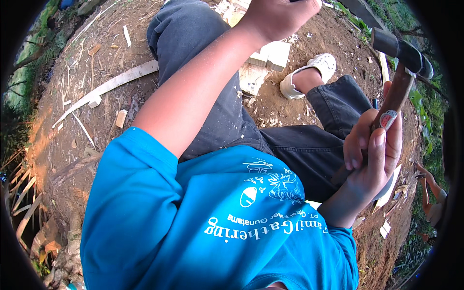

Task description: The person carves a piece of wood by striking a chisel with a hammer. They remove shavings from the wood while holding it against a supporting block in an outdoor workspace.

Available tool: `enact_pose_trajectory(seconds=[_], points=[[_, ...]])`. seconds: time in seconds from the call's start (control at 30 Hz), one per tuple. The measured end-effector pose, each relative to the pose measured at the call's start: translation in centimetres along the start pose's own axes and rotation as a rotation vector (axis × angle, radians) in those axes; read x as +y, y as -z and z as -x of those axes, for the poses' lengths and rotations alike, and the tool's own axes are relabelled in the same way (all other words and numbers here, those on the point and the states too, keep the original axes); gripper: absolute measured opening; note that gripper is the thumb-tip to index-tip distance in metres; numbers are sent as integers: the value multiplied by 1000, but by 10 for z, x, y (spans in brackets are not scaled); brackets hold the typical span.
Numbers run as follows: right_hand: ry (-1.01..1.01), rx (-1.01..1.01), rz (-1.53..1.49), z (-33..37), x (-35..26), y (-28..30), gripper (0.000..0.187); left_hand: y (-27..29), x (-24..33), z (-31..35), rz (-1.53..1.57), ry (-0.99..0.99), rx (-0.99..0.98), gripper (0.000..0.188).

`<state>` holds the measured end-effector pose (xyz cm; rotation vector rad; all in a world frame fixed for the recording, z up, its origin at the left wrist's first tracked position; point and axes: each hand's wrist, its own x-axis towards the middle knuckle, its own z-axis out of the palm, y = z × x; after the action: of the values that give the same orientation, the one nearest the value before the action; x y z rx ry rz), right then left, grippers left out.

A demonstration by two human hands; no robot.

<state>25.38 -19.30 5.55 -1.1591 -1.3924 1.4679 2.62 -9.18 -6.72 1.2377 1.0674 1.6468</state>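
Observation:
My right hand (374, 140) is closed around the wooden handle of a hammer (399, 92), held up at the right beside my knee. Its dark metal head points up and away, clear of the ground. At the top edge my left hand (282, 17) is closed in a fist. A small dark bit of something shows at its upper side, but the frame cuts it off, so I cannot make out what it is. Below that hand, pale cut wood blocks (278, 55) lie on the ground between my legs, partly hidden by my left forearm.
A long curved pale wood strip (116, 83) lies on the dirt at the left, with chips and offcuts around it. My right foot wears a cream clog (321, 65) beside the blocks. Split sticks (26, 212) lie at the lower left. Green plants border the right side.

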Motion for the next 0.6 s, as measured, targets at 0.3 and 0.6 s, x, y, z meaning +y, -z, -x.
enact_pose_trajectory(seconds=[0.3, 0.6], points=[[61, 56, -60, 6, -5, 7, 69, -54, -26, 45, -863, 1, -700, 17], [32, 109, -84, 12, -1, 15, 71, -19, 2, 14, -267, -13, -117, 12]])
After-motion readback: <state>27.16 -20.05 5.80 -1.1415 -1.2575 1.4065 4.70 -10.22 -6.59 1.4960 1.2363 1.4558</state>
